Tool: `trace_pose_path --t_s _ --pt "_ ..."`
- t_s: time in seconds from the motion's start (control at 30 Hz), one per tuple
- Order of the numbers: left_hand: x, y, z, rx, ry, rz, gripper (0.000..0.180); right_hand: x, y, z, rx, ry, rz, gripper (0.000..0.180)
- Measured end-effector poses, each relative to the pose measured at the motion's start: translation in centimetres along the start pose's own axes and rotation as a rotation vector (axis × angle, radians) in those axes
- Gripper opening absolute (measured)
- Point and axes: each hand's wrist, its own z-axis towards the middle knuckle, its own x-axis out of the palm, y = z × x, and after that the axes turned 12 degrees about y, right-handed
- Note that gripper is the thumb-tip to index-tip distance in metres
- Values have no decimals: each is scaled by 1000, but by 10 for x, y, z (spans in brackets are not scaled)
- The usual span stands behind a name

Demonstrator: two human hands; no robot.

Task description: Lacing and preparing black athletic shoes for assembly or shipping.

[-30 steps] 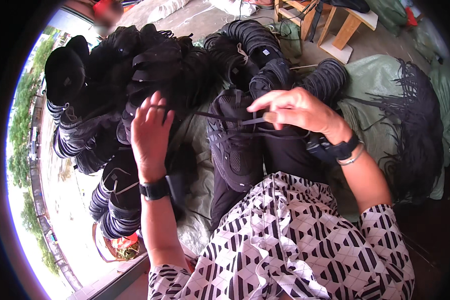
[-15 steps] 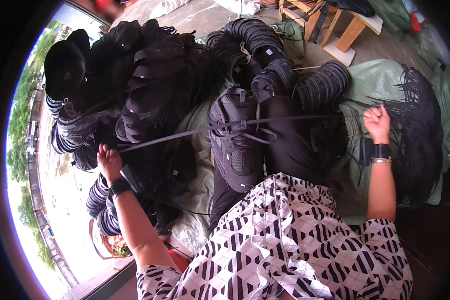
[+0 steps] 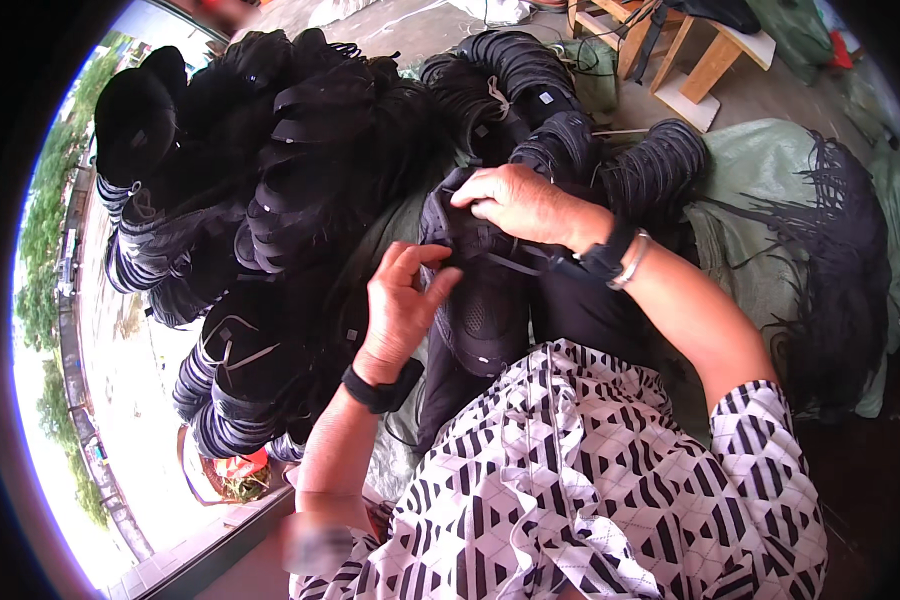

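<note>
Your right hand (image 3: pixel 520 205) covers the top of the black cap stack (image 3: pixel 475 300) on your lap, so where the thin strap (image 3: pixel 515 265) ends beneath your palm can't be told. Your left hand (image 3: pixel 400 300) hides the stack's left edge, fingertips curled out of sight against the fabric. The heap of black caps (image 3: pixel 300 170) melts into shadow, single pieces impossible to count. The wooden stool (image 3: pixel 700 55) is cut off by the upper rim.
</note>
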Motion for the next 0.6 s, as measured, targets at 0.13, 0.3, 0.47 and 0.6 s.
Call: trace_pose_path --t_s 0.13,0.3,0.47,0.6 --pt "3 3 -3 -33 12 128 21 -17 -3 -21 232 168 662 23" --pt "-7 11 -4 -7 123 241 14 -31 3 -58 364 -140 662 21" --pt "-17 0 14 -109 174 -490 11 -15 21 -71 446 2 471 10" --pt "-28 -9 25 -33 206 72 12 -18 14 -74 286 -6 591 11"
